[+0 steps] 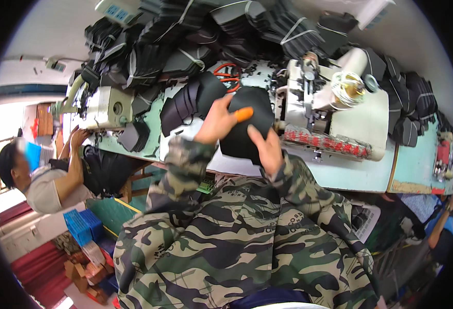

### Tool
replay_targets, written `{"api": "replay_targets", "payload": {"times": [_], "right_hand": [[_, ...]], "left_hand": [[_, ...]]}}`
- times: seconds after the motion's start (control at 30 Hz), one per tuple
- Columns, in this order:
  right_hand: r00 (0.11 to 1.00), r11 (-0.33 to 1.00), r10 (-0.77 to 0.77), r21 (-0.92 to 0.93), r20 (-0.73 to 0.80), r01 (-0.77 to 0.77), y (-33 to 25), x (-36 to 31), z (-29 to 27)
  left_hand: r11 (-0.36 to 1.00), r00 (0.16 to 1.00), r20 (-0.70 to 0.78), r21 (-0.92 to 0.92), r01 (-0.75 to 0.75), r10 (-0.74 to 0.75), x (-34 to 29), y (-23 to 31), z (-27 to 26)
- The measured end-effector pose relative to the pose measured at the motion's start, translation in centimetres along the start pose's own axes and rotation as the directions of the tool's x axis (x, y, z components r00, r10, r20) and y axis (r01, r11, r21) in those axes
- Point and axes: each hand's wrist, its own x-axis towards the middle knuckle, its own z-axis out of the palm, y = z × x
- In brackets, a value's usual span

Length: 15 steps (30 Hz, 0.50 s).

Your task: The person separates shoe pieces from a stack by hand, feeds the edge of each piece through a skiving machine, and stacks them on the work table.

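Hands are both pinching one black fabric piece (pixel 247 121), left hand (pixel 217 122) with an orange-capped finger gripping its upper edge, right hand (pixel 266 148) clamping the lower side, probably holding it taut just above the surface (pixel 340 175). It's hovering beside the white sewing machine (pixel 314 103). Orange scissors (pixel 228 75) and bundled black pieces (pixel 185 46) are lying behind, probably within easy reach.

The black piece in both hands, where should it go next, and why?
Probably a short slide to the right, toward the sewing machine. Both the left hand and the right hand grip the black piece above the table, just left of the machine, not yet at it. An orange cover sits on one left finger. That is only a guess.
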Motion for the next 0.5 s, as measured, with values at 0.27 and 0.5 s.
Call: {"api": "replay_targets", "payload": {"times": [0.27,0.5], "right_hand": [[0.893,0.752,-0.038,-0.601,-0.449,-0.27,6.5,5.2,2.3],[0.849,0.826,0.196,-0.384,-0.49,-0.413,10.2,6.0,-4.4]], "left_hand": [[0.711,0.967,-0.226,0.661,0.241,-0.119,5.4,-8.8,0.1],[0.913,0.927,-0.279,0.253,0.321,-0.249,2.9,-10.4,1.2]]}}
